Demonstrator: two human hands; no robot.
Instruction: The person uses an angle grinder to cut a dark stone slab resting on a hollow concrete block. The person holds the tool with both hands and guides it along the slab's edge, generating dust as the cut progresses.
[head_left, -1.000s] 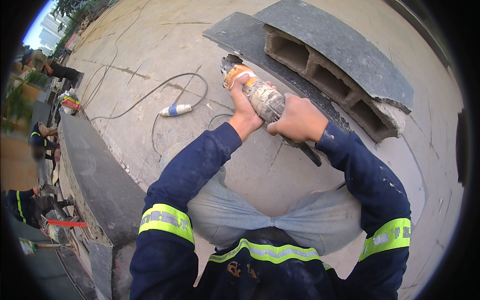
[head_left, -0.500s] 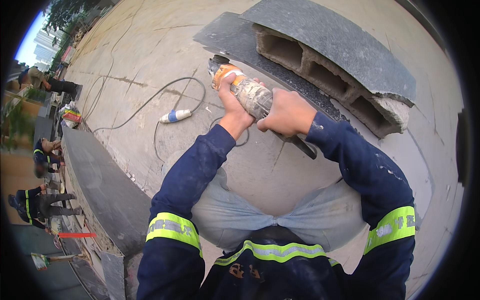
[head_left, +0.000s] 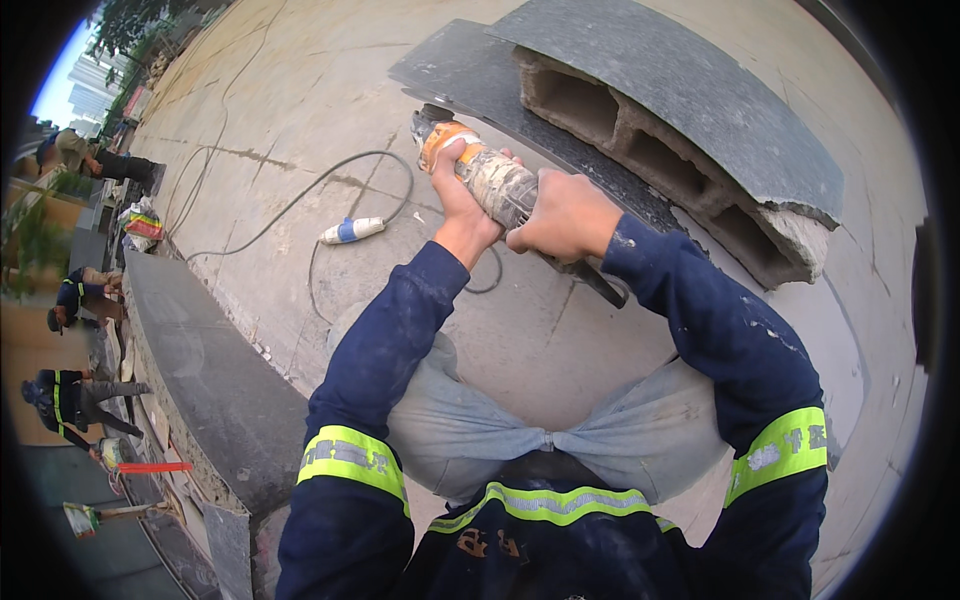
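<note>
Both my hands grip an angle grinder point(head_left: 497, 180) with a dusty body and an orange front. My left hand point(head_left: 462, 207) wraps round it behind the head, thumb on top. My right hand point(head_left: 572, 217) closes on the rear end. The grinder's head points to the far left, beside the near edge of a dark grey stone slab point(head_left: 450, 65); whether its disc touches the slab I cannot tell. A hollow concrete block point(head_left: 665, 165) lies on that slab, with a second grey stone slab point(head_left: 690, 95) on top of it.
A cable point(head_left: 340, 165) loops over the paved floor point(head_left: 300, 100) to a white and blue connector point(head_left: 352, 231) left of my hands. Further left runs a dark stone ledge point(head_left: 200, 350). Beyond it several people point(head_left: 68, 400) work near a red and yellow bag point(head_left: 142, 228).
The grinder and both hands have shifted slightly left. The slabs and block appear a little further right and lower. Two people at the left have changed posture.
</note>
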